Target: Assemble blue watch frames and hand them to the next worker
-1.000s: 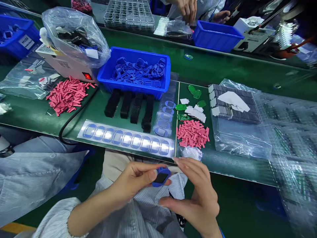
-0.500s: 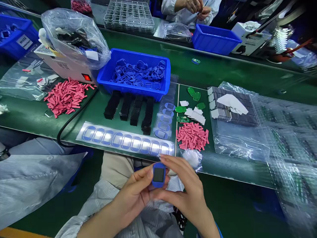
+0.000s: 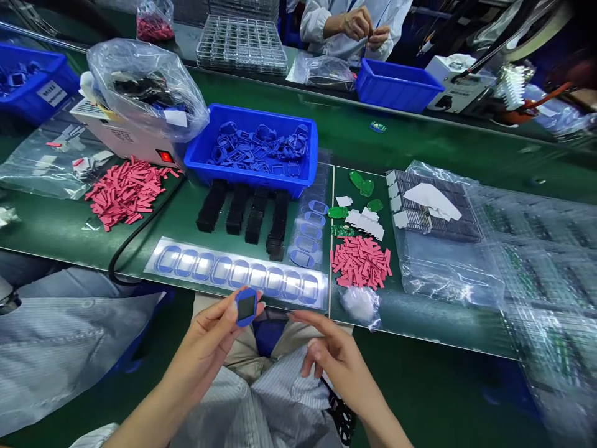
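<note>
Between the thumb and fingers of my left hand (image 3: 212, 336) is a blue frame with a dark screen (image 3: 246, 307), its screen side facing up. My right hand (image 3: 331, 351) is apart from it, fingers spread and somewhat curled, with nothing in them. Just beyond the hands, at the table edge, lies a clear strip of blue oval outlines (image 3: 240, 274). Four stacks of black pieces (image 3: 254, 214) stand behind the strip, in front of a blue bin of blue frames (image 3: 261, 180). A heap of pink strips (image 3: 361, 261) lies to the right.
More pink strips (image 3: 125, 193) lie left beside a pale box with a red switch (image 3: 130, 140) and a black cable (image 3: 135, 239). Green pieces (image 3: 366, 188), white pieces (image 3: 365, 223) and stacked trays (image 3: 438, 205) are at the right. A person's hands (image 3: 359, 25) work across the table.
My left hand has moved left and slightly up with the blue frame. My right hand has come away from it, and its fingers are apart. The view has shifted slightly.
</note>
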`<state>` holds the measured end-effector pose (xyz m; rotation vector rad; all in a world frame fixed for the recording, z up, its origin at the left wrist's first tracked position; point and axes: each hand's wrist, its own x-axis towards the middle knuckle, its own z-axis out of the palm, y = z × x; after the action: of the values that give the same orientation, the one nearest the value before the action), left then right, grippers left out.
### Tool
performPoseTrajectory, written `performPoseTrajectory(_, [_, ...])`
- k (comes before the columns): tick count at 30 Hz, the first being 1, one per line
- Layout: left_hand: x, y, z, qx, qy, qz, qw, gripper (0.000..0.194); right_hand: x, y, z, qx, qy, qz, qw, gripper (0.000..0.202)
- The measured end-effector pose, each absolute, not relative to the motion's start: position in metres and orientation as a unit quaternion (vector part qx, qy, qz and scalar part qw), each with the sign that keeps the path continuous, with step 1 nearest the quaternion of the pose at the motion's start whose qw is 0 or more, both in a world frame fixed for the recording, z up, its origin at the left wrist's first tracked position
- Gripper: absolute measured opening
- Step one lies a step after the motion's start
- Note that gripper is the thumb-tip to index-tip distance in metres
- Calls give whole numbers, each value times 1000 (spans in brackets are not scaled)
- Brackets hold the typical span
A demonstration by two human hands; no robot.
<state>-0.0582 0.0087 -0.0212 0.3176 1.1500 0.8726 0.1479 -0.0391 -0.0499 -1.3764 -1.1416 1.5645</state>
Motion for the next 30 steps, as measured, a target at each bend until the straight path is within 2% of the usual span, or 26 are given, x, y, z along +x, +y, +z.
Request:
performPoseTrajectory(6, [-48, -2, -19, 199, 523, 323, 764, 32, 154, -39, -44, -455, -428, 677, 389, 31])
performPoseTrajectory(10, [-43, -15, -7, 183, 504, 307, 787, 32, 154, -14, -43, -509, -412, 583, 481, 32])
performPoseTrajectory(14, [-42, -22, 2, 198, 494, 288, 797, 32, 149, 8, -46, -557, -388, 532, 507, 35])
performPoseTrajectory(23, [-12, 26, -13, 177, 433, 419, 778, 29, 144, -11, -41, -571, -461, 467, 493, 33])
performPoseTrajectory(26, [1, 32, -11, 177, 417, 430, 781, 28, 148, -15, -43, -597, -543, 359, 468, 31])
performPoseTrajectory(30, [4, 33, -10, 183, 396, 425, 793, 26, 153, -12, -42, -617, -677, 83, 392, 28])
